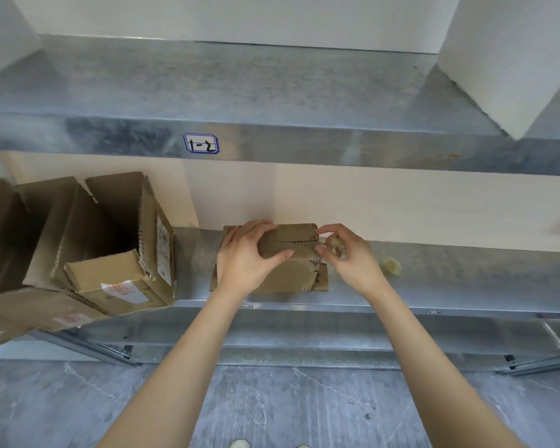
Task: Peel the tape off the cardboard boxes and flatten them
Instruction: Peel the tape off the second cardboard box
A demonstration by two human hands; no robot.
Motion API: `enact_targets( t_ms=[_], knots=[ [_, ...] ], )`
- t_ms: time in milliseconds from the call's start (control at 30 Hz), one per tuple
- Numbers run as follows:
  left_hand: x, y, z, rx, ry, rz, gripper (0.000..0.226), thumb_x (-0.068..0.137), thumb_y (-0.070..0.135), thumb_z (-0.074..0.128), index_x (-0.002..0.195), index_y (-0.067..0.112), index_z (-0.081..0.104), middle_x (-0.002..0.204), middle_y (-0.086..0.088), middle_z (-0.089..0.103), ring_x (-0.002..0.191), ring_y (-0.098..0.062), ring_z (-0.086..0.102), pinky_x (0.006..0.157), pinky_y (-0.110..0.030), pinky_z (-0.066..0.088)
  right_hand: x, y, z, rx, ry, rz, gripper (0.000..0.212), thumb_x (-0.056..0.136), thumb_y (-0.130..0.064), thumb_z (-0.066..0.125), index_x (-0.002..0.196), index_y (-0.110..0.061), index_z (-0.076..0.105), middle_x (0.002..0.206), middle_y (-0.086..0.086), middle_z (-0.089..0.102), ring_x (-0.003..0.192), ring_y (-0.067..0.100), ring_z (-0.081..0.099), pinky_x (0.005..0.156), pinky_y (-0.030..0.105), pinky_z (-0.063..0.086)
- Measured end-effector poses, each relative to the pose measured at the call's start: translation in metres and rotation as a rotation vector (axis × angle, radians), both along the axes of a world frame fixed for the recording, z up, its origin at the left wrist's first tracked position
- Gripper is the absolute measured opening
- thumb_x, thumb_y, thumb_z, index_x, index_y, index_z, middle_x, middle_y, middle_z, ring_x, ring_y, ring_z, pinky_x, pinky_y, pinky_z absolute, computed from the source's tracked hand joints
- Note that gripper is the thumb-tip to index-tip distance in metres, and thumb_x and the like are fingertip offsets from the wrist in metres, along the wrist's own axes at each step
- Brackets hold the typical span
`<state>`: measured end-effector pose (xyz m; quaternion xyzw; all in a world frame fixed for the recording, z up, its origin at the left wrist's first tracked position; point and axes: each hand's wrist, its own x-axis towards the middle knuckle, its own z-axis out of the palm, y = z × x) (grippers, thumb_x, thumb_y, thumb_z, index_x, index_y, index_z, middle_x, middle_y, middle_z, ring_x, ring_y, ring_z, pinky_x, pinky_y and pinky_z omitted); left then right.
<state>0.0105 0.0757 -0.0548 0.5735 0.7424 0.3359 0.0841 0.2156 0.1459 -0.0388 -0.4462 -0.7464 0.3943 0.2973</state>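
Observation:
A small brown cardboard box (pixel 291 273) stands on the lower metal shelf (pixel 434 273), its top flaps closed with a slit between them. My left hand (pixel 246 253) grips the box from the left, fingers over the top and thumb on the front face. At the box's right top edge, my right hand (pixel 346 253) pinches a crumpled wad of clear tape (pixel 335 245), which still seems joined to the box. A flat piece of cardboard (pixel 322 281) lies under the box.
Several larger opened cardboard boxes (pixel 120 247) crowd the shelf's left end, one overhanging the front edge. A small ball of tape (pixel 391 266) lies right of my hands. An upper metal shelf (pixel 272 92) labelled "1-2" carries white blocks (pixel 511 53). Grey stone floor (pixel 272 412) below.

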Motion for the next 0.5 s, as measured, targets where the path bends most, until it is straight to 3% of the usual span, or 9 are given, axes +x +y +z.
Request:
enact_targets(
  t_ms=[167,367,500],
  knots=[
    [-0.0021,-0.0008,-0.0023,-0.006,-0.004,-0.008,0.058,0.072,0.069,0.067,0.121,0.038,0.061,0.129,0.023,0.057,0.120,-0.010,0.052,0.094,-0.023,0.037,-0.0003,-0.0037,-0.0050,0.021,0.045,-0.038,0.020,0.086,-0.017,0.071,0.101,-0.024,0.060,0.067,-0.017,0.052,0.066,0.000,0.049,0.064,0.015,0.039],
    [-0.0020,-0.0024,-0.0011,-0.003,0.001,-0.025,0.057,0.075,0.065,0.070,0.123,0.036,0.062,0.131,0.023,0.056,0.121,-0.008,0.050,0.095,-0.023,0.038,0.0005,-0.0026,-0.0101,-0.085,0.177,-0.094,0.023,0.085,-0.014,0.074,0.101,-0.015,0.057,0.070,0.006,0.043,0.064,0.011,0.042,0.061,0.016,0.038],
    [-0.0030,-0.0030,-0.0021,-0.014,0.007,-0.031,0.058,0.075,0.066,0.069,0.124,0.037,0.062,0.132,0.023,0.056,0.123,-0.009,0.049,0.096,-0.023,0.037,0.0033,0.0035,-0.0088,-0.107,0.186,-0.099,0.012,0.093,-0.014,0.064,0.104,-0.015,0.059,0.079,0.010,0.047,0.072,0.009,0.049,0.070,0.020,0.040]
  ],
)
